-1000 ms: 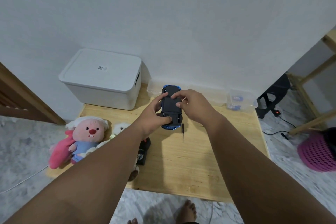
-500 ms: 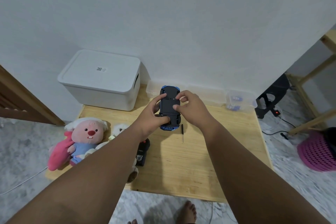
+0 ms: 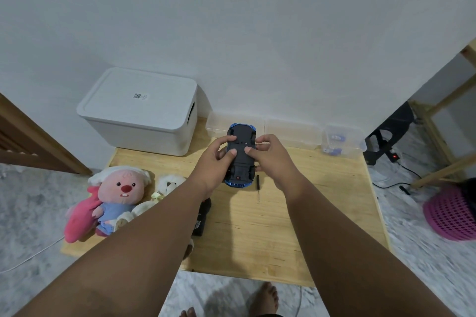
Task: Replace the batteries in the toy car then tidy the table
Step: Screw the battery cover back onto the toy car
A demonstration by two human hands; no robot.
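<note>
The blue toy car (image 3: 241, 139) is held upside down above the wooden table (image 3: 296, 226), its dark underside facing me. My left hand (image 3: 215, 162) grips its left side and my right hand (image 3: 270, 159) grips its right side, both thumbs pressing on the underside panel. A thin black screwdriver (image 3: 257, 187) lies on the table just right of the car. A clear lidded box with blue items (image 3: 340, 143) stands at the back right by the wall.
A white lidded storage bin (image 3: 144, 110) sits at the back left. Clear plastic boxes (image 3: 291, 131) line the wall. A pink plush (image 3: 113, 198), a white plush (image 3: 167, 188) and a black object (image 3: 202, 219) lie at the left. A pink basket (image 3: 453, 213) stands on the floor.
Both hands shifted on the upturned car: the right hand moved from over its top to its right side, and both thumbs now press on the underside.
</note>
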